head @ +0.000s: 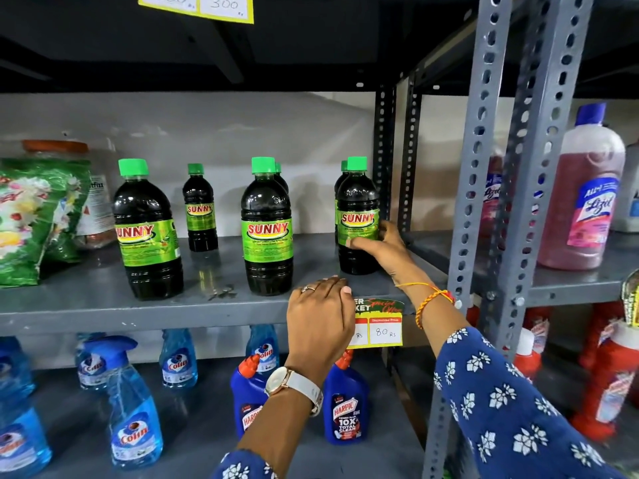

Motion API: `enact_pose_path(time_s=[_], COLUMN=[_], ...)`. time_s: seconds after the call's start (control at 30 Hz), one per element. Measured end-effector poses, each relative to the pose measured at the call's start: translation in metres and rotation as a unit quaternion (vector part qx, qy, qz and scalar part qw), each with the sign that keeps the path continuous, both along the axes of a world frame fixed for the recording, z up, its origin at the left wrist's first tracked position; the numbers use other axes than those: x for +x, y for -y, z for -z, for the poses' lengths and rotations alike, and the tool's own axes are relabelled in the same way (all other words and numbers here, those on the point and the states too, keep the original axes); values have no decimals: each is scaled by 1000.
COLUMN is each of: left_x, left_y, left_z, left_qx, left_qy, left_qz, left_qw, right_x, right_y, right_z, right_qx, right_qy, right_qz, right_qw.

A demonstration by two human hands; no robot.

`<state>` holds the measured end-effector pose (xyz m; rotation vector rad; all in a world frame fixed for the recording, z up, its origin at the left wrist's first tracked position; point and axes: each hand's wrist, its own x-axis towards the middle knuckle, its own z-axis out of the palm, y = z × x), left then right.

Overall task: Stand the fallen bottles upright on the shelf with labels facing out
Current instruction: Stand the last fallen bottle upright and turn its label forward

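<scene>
Several dark Sunny bottles with green caps stand upright on the grey shelf. One stands at the left front, a smaller one behind it, one in the middle and one at the right; more bottles are partly hidden behind the last two. Their green labels face out. My right hand wraps the lower part of the rightmost bottle. My left hand rests on the shelf's front edge with fingers curled over it, holding no bottle.
A green detergent bag and a jar sit at the shelf's left. Blue Colin sprays and Harpic bottles fill the shelf below. A yellow price tag hangs on the edge. Slotted uprights separate a neighbouring rack with a pink Lizol bottle.
</scene>
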<state>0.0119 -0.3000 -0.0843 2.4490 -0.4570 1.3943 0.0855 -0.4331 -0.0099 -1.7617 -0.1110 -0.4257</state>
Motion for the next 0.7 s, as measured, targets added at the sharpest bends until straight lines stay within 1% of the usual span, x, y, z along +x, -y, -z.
enact_pose_path(time_s=[0.07,0.2,0.37,0.6,0.7], left_x=[0,0,-1,-3,-4], left_y=[0,0,0,2,3], left_z=[0,-2,-2,-3,-4], left_qx=[4,6,4,-12,-15], left_qy=[0,-6,-8,-10,-12], left_qz=[-3,-7,-10,-20,-18], left_qw=[1000,1000,1000,1000,1000], right_x=[0,-5,-16,-47,-60], right_y=[0,0,2,12,15], right_z=[0,0,-2,3,5], right_qx=[8,-31,-61,-91,-111], right_qy=[0,-4,0,33,56], right_qz=[4,28,28,17,28], right_qw=[1000,999,998,995,992])
